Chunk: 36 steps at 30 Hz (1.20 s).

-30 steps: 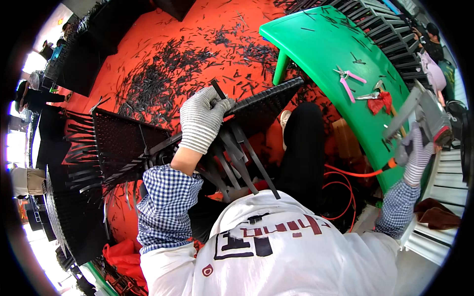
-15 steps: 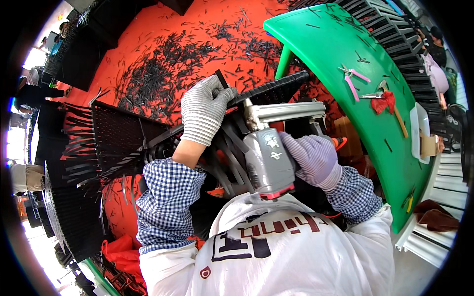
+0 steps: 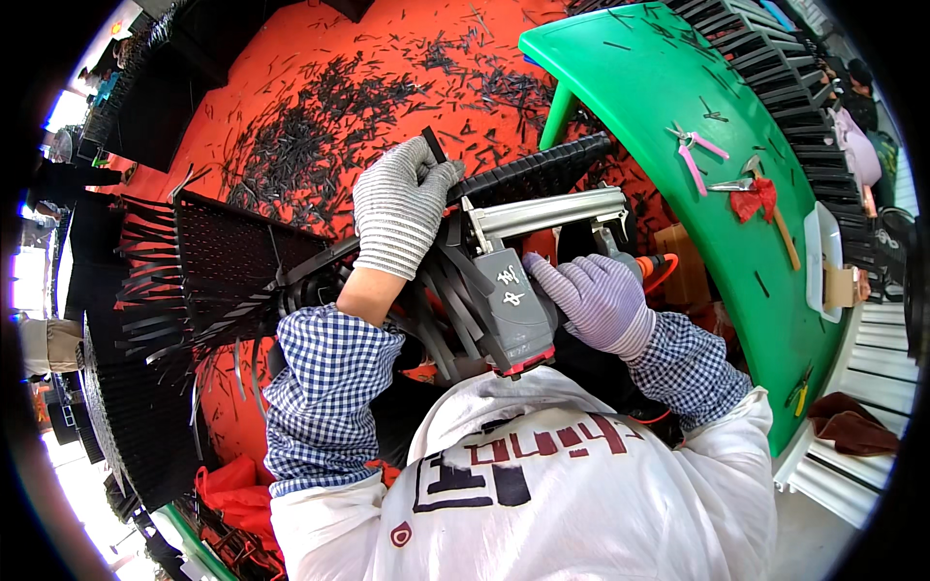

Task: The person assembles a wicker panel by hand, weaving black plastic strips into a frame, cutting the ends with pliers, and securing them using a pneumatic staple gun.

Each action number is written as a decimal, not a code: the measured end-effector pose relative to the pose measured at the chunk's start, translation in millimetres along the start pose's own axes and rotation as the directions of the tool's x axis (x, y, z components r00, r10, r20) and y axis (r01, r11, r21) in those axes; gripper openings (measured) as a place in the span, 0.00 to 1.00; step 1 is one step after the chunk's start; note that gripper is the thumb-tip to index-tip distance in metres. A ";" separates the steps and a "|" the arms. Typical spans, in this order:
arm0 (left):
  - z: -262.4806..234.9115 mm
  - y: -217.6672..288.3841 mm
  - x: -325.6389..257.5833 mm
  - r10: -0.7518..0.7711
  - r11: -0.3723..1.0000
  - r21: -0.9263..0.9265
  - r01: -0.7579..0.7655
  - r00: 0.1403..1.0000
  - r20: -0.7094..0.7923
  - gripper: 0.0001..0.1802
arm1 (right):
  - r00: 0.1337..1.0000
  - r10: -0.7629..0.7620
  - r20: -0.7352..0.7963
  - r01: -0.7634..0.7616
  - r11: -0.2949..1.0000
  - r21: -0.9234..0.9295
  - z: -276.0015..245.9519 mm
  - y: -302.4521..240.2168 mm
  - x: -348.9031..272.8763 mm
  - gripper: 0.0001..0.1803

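My right hand (image 3: 603,308), in a striped knit glove, is closed around the handle of a grey air stapler (image 3: 511,308) with a long silver magazine. The stapler's nose meets or nearly meets the wrapped edge of a black woven frame (image 3: 538,172), close beside my left hand. My left hand (image 3: 399,208), gloved too, pinches a flat black strip (image 3: 433,143) whose end sticks up past the fingers. Loose black strips (image 3: 450,305) hang below the frame, between my forearms. The exact contact at the nose is too small to make out.
A green table (image 3: 697,223) on the right bears pink-handled pliers (image 3: 693,160), a hammer (image 3: 783,232), a red cloth and a white tray (image 3: 823,261). Strip scraps (image 3: 320,126) litter the red floor. More woven work (image 3: 232,257) with loose ends stands left. An orange hose fitting (image 3: 659,263) trails by the stapler.
The stapler and my right hand have shifted a little left, bringing the nose closer to my left hand. My left hand keeps its pinch on the strip, almost unmoved.
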<state>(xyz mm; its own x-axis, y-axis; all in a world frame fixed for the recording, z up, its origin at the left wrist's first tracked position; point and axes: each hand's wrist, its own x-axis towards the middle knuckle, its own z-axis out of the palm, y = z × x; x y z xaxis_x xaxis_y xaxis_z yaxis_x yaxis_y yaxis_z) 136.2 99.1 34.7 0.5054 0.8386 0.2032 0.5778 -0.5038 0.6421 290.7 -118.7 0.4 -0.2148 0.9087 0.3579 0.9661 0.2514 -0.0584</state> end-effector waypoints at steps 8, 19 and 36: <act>1.2 -1.4 1.2 -0.025 1.000 0.000 0.025 1.000 -0.012 0.14 | 1.000 -0.007 -0.003 0.007 1.000 0.011 5.8 1.8 -0.3 0.32; 0.5 -1.3 1.3 -0.026 0.999 0.026 0.026 1.000 -0.004 0.15 | 1.000 0.000 -0.006 0.001 1.000 0.025 7.4 2.8 -0.9 0.34; -2.0 3.5 2.4 -0.079 0.997 0.012 0.079 0.996 0.033 0.16 | 0.999 -0.002 -0.053 0.002 1.000 0.005 12.8 2.8 0.2 0.31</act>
<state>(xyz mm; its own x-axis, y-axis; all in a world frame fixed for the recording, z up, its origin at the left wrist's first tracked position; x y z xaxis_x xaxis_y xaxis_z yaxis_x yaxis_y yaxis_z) 138.2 99.8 38.9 0.4789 0.8685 0.1277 0.6234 -0.4389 0.6471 291.5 -113.6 -11.7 -0.2085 0.8893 0.4069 0.9651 0.2546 -0.0619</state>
